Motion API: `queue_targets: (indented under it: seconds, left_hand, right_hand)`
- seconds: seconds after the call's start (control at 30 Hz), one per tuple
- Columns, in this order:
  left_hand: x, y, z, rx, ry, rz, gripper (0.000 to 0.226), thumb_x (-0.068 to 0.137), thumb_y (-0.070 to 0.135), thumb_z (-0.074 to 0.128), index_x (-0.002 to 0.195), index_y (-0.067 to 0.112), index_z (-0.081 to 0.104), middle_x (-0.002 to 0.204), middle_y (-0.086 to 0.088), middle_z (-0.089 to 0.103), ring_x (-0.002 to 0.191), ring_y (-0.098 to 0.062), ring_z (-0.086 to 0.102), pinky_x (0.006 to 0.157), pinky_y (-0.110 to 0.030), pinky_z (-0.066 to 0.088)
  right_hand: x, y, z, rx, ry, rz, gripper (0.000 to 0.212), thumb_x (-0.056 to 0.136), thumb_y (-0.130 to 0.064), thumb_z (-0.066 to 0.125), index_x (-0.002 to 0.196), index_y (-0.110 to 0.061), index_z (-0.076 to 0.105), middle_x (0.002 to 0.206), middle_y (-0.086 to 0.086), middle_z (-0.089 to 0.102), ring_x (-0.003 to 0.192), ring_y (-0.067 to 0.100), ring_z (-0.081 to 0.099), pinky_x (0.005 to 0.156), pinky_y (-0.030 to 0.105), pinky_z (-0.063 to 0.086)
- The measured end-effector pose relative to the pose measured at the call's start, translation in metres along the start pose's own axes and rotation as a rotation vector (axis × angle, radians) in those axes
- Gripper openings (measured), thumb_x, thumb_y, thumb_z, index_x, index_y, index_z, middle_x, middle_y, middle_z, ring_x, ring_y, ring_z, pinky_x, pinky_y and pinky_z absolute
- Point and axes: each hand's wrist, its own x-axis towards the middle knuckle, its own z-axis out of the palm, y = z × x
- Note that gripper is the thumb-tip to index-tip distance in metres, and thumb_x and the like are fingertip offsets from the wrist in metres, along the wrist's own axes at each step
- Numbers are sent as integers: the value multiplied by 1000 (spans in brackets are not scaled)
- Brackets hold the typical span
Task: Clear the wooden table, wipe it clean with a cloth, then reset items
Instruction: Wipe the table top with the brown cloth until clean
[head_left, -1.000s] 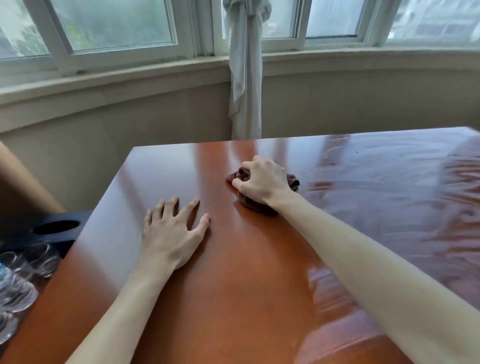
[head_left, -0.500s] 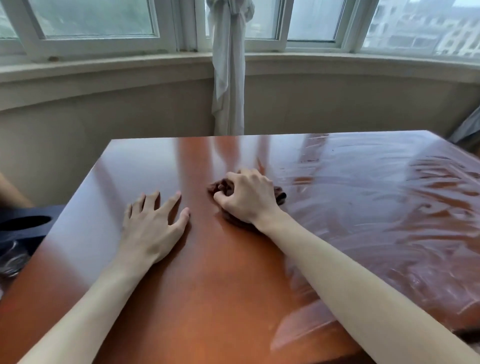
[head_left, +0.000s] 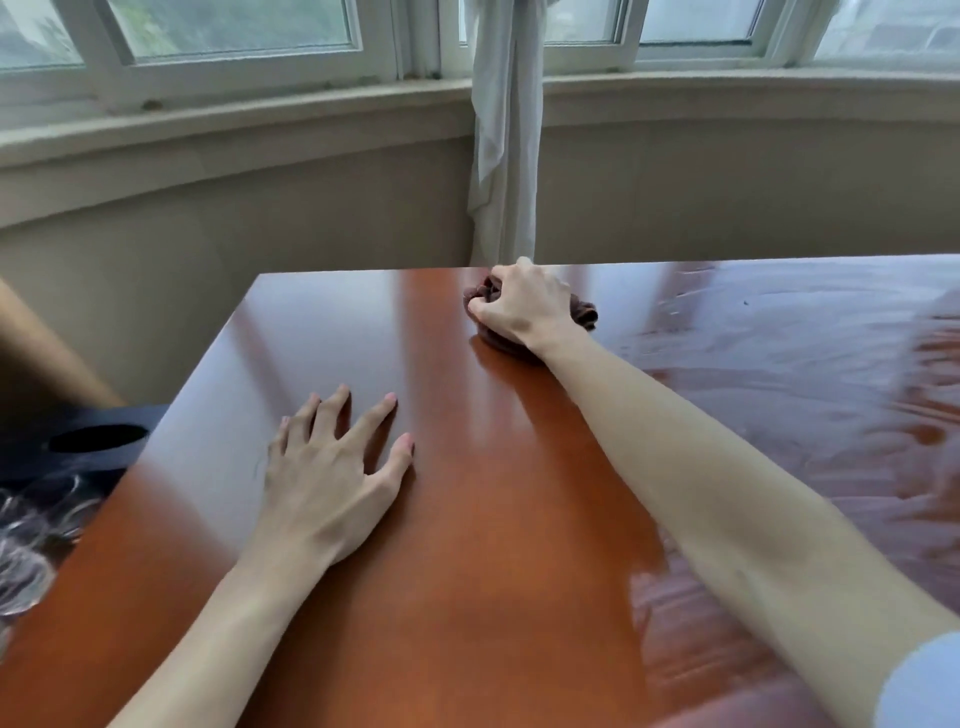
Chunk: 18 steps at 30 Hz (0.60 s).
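Dark cloth (head_left: 584, 312) bunched in the right hand's (head_left: 524, 306) grip at the wooden table's (head_left: 467, 545) far edge (left hand (head_left: 327, 483) flat, fingers spread, well apart).

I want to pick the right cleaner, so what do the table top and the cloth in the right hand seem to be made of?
Table top: reddish-brown wood or wood veneer, it seems, under a glossy lacquer, since it mirrors the windows and shows streaky wet smears on the right.
Cloth: dark brown, soft, probably microfibre or terry, bunched in folds under the right hand.
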Motion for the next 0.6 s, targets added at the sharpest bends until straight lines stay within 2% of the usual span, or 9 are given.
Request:
queue_targets:
  seconds: [0.07, 0.17, 0.23, 0.37, 0.47, 0.6]
  left_hand:
    - [-1, 1, 0, 7, 9, 19, 67, 89, 73, 21, 151, 50, 34, 162, 0, 28, 151, -25, 17, 124, -46, 11]
    - [-2, -1, 0, 20, -3, 33, 61, 96, 68, 27, 151, 46, 36, 161, -7, 31, 149, -31, 23, 122, -47, 14]
    - [-3, 0, -2, 37, -30, 47, 69, 90, 72, 21, 152, 46, 35, 160, -11, 31, 148, -34, 25, 121, -49, 16]
    - [-2, -2, -1, 32, -25, 59, 80, 80, 75, 12, 151, 47, 34, 160, -12, 31, 147, -35, 26, 121, -51, 19]
    - [-1, -4, 2, 22, -18, 54, 77, 83, 73, 15, 153, 46, 31, 160, -12, 31, 147, -35, 25, 121, -50, 17]
    - [0, -4, 4, 12, 0, 62, 61, 96, 66, 26, 153, 46, 33, 161, -9, 29, 149, -33, 22, 123, -49, 13]
  right_hand:
    - [-58, -4, -15, 8, -4, -66, 27, 82, -53, 57, 79, -26, 51, 91, 1, 49, 98, 38, 60, 87, 42, 49]
    - [-157, -12, -37, 31, 5, -158, 29, 84, -55, 58, 80, -27, 56, 91, 2, 55, 91, 35, 60, 82, 41, 51]
    - [-219, -15, -52, 42, 39, -203, 33, 83, -57, 58, 83, -25, 63, 89, 0, 56, 87, 30, 58, 74, 36, 47]
    - [-309, -24, -67, 42, 89, -285, 36, 75, -59, 57, 81, -25, 66, 85, -5, 55, 78, 24, 55, 66, 30, 37]
    - [-300, -23, -68, 56, 79, -293, 34, 74, -60, 57, 77, -26, 63, 82, -7, 54, 77, 22, 55, 65, 29, 34]
    - [-207, -18, -48, 37, 49, -217, 33, 82, -60, 59, 78, -27, 58, 85, -2, 54, 87, 29, 58, 71, 35, 44]
